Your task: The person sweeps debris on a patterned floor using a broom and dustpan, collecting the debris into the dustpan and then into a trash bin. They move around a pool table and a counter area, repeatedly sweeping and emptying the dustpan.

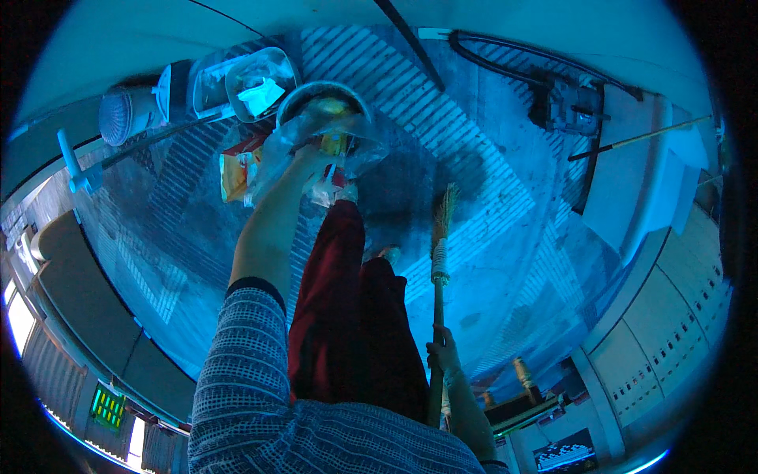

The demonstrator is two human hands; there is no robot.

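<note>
My left hand [312, 161] reaches forward and is shut on a crumpled clear plastic bag [273, 157], which partly veils the fingers. The bag lies against a round bin [354, 96] holding yellowish stuff that is blurred. A yellow wrapper [335, 144] shows beside the hand, at the bin's near side. To the left, an orange and red packet [237, 172] rests on the floor. My right hand [444, 351] grips the wooden handle of a straw broom [443, 228] low at my right side, its bristles pointing away from me.
Plastic tubs [260, 62], one with a white paper [260, 96] in it, stand left of the bin. A long-handled tool [83, 169] lies further left near a ridged round object [118, 118]. Right are a black hose [503, 72] and a leaning stick [639, 137]. The floor [474, 260] is striped with light.
</note>
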